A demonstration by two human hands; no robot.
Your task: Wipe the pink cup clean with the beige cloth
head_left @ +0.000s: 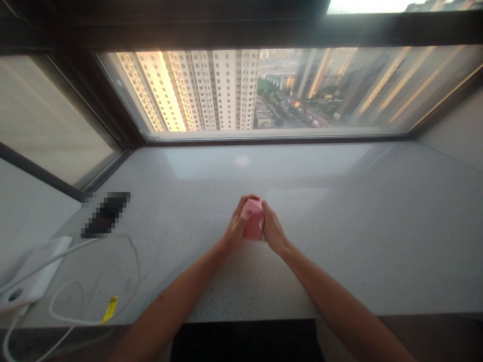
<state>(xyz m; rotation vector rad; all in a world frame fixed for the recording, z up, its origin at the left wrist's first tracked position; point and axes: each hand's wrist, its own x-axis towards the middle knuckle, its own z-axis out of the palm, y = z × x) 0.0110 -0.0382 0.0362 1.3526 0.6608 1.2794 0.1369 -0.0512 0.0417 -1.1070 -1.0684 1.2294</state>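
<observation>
Between both palms I hold a small pink box-shaped object (254, 226); its exact kind does not show. My left hand (237, 223) wraps its left side, with the thumb across the near face and the fingers over the far top edge. On the other side, my right hand (272, 229) presses against the right face, its fingers mostly hidden behind the object. Both hands are above the middle of the speckled pale sill (211, 181). Whether the object touches the sill, I cannot tell.
At the left, a blurred-out dark object (107, 215) lies near a white power bank or adapter-like block (35, 274). A white cable (138, 271) with a yellow tag (110, 308) loops toward the sill's front edge. The window (226, 90) borders the far side.
</observation>
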